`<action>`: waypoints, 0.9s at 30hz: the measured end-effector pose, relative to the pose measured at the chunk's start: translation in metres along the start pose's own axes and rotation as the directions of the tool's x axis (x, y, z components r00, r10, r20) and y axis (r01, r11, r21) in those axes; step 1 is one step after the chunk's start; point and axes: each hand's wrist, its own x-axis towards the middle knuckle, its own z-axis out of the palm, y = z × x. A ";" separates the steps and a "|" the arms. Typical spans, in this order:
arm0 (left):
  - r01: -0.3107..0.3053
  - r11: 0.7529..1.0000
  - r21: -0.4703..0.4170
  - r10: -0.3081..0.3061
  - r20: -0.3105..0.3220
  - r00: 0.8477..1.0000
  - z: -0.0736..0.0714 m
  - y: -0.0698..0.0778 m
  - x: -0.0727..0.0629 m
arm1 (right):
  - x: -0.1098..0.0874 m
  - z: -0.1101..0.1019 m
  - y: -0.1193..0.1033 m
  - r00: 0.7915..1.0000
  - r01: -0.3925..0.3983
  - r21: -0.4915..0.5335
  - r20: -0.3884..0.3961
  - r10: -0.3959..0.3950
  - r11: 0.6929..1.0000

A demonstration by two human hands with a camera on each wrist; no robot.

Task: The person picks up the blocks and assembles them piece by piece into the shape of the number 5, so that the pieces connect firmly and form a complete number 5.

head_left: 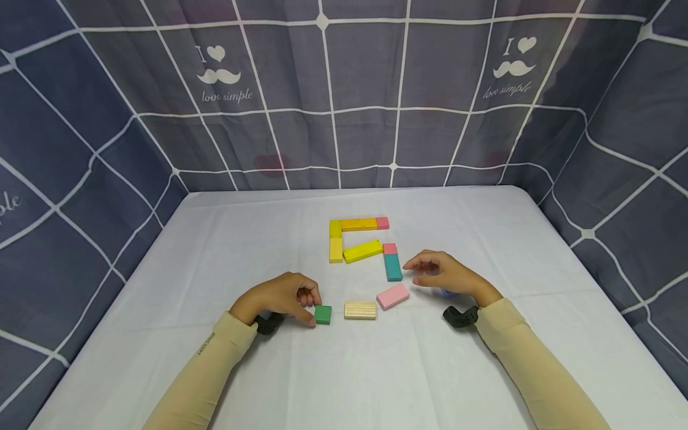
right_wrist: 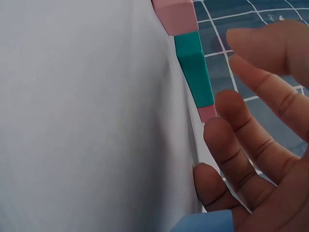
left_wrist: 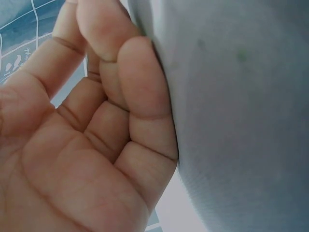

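Observation:
My left hand (head_left: 285,295) is low over the table, with thumb and forefinger at the left end of a small green block (head_left: 323,315), pinching it. In the left wrist view the curled fingers (left_wrist: 145,82) lie close along the white cloth, and the block is hidden. My right hand (head_left: 443,275) holds nothing; its fingers are loosely bent and spread, just right of a teal block (head_left: 393,268) capped by a small pink block (head_left: 390,248). A blue block (head_left: 448,292) shows partly from beneath that hand, and also at the bottom of the right wrist view.
Yellow blocks (head_left: 335,249) form a corner, with an orange-yellow block (head_left: 359,224) and a small red-pink block (head_left: 382,223) along the top. A slanted yellow block (head_left: 362,251) lies inside. Nearer are a ridged wooden block (head_left: 360,310) and a pink block (head_left: 393,297). Grey gridded cloth surrounds the table.

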 end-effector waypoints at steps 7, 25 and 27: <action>-0.009 1.000 0.019 0.009 -0.001 1.000 0.000 -0.001 -0.001 | -0.001 0.005 -0.004 0.999 0.032 -0.012 0.021 -0.032 0.999; -0.013 1.000 0.025 0.013 0.001 1.000 0.000 -0.003 0.000 | 0.003 0.016 -0.010 0.992 0.059 -0.081 0.112 -0.050 0.995; -0.013 1.000 0.028 0.013 0.000 1.000 0.000 -0.003 0.000 | 0.003 0.018 -0.011 0.993 0.063 -0.092 0.109 -0.053 0.994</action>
